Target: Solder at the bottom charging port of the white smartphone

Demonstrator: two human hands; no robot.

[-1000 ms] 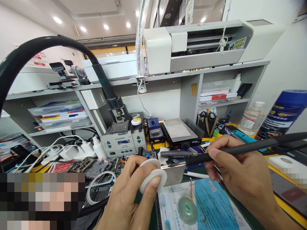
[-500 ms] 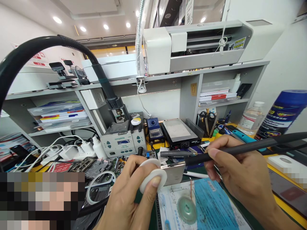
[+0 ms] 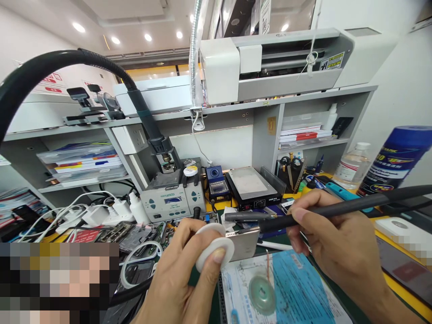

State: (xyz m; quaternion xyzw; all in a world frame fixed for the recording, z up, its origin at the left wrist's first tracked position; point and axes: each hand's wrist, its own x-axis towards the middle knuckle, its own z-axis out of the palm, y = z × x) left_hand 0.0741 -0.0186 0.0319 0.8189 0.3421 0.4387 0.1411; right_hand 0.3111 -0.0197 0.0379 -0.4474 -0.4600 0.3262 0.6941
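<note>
Pinched between the thumb and index finger of my left hand (image 3: 182, 274) is a white spool (image 3: 219, 252) with two round flanges. Right beside it stands a flat silver device (image 3: 242, 245), with small openings along its upper edge; what supports it is hidden behind my fingers. My right hand (image 3: 334, 238) grips a black soldering iron (image 3: 324, 209) like a pen, its thin tip at the device's upper edge, close to the spool. Below the device, a translucent green spool (image 3: 262, 294) with a copper-coloured strand lies on a blue and white printed sheet (image 3: 303, 283).
A grey tool (image 3: 246, 217) lies behind the device. Behind are a rework station (image 3: 168, 202), a small blue unit (image 3: 216, 182) and a flat heating plate (image 3: 251, 182). Circuit boards (image 3: 118, 231) and a white looped cable (image 3: 126, 270) lie left. A blue spray can (image 3: 394, 162) and clear bottle (image 3: 353, 166) stand right.
</note>
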